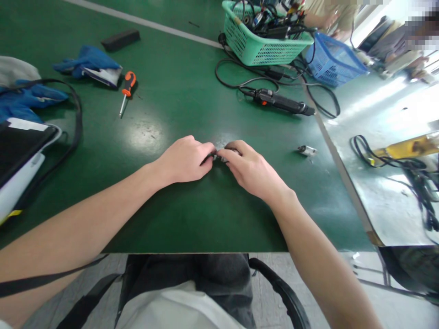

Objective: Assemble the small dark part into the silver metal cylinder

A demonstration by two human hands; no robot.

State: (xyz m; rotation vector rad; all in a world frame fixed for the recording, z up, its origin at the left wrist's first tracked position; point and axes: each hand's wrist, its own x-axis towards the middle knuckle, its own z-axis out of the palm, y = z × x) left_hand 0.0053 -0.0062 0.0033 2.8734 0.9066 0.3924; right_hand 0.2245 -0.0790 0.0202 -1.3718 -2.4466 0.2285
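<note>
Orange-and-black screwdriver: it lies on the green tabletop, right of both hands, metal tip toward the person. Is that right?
Wrong side: the head view shows the screwdriver left of the left hand. It does lie on the green tabletop, metal tip toward the person.

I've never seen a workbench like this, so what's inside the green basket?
Tangled black cables and dark parts fill the green basket; whatever lies beneath them is hidden.
</note>
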